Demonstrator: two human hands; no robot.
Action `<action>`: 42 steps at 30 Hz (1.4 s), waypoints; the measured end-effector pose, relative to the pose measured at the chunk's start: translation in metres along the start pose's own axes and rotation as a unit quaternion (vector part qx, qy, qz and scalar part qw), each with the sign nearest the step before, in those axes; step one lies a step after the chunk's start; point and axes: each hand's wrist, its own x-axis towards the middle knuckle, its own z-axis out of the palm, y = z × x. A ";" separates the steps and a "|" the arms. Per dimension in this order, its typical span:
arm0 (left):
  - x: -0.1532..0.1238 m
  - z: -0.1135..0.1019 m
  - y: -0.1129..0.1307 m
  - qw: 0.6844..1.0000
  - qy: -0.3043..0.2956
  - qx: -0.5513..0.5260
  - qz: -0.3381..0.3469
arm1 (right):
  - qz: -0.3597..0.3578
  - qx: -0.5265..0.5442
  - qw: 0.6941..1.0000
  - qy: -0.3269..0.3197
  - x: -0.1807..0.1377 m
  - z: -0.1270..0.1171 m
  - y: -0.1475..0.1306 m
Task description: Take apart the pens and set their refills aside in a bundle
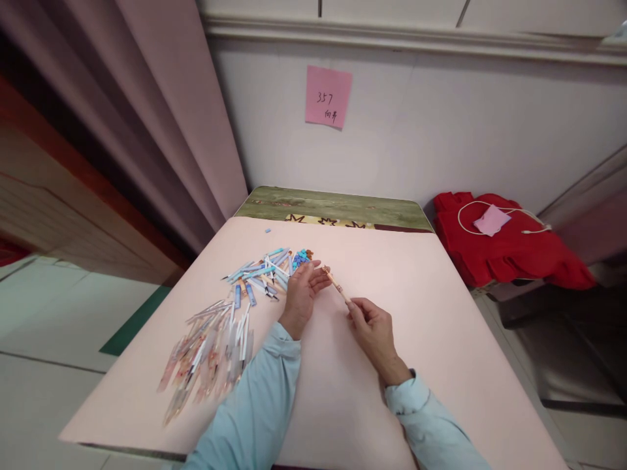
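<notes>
Fingers of the right hand (373,326) pinch a tan pen (337,285) by its near end over the table (450,365), seemingly for steadiness; the left hand (300,295), loosely open, sits at its far tip.

Light is soft, edges stretched and perhaps blurred

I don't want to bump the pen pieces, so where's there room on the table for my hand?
It's bare right of the right hand, out to the right edge of the table, and between the two sleeves. Crowded: left of and beyond the left hand, where pen pieces lie heaped.
</notes>
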 end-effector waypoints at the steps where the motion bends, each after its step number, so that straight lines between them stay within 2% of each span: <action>1: 0.000 0.000 0.000 1.000 -0.001 0.001 -0.004 | -0.002 -0.004 1.000 -0.002 0.000 0.000 0.000; 13: 0.000 0.000 -0.004 1.000 -0.028 0.008 0.007 | -0.024 -0.023 0.999 -0.005 0.000 -0.001 -0.001; 19: -0.003 0.006 -0.004 1.000 -0.024 0.007 -0.003 | -0.002 0.013 1.000 -0.003 0.001 0.001 -0.002; 25: -0.009 0.007 -0.005 0.992 -0.096 0.068 -0.053 | 0.007 0.031 0.999 -0.003 0.000 0.001 -0.002; 28: -0.006 0.002 -0.004 0.995 -0.070 0.056 -0.043 | 0.008 0.053 0.999 -0.006 0.000 0.000 -0.001; 34: 0.001 -0.005 0.000 0.999 -0.029 0.007 -0.039 | 0.037 0.154 0.987 0.029 0.001 0.001 0.000; 42: -0.005 0.002 0.000 0.997 -0.045 0.050 -0.026 | 0.027 0.060 0.998 0.001 0.001 0.000 -0.003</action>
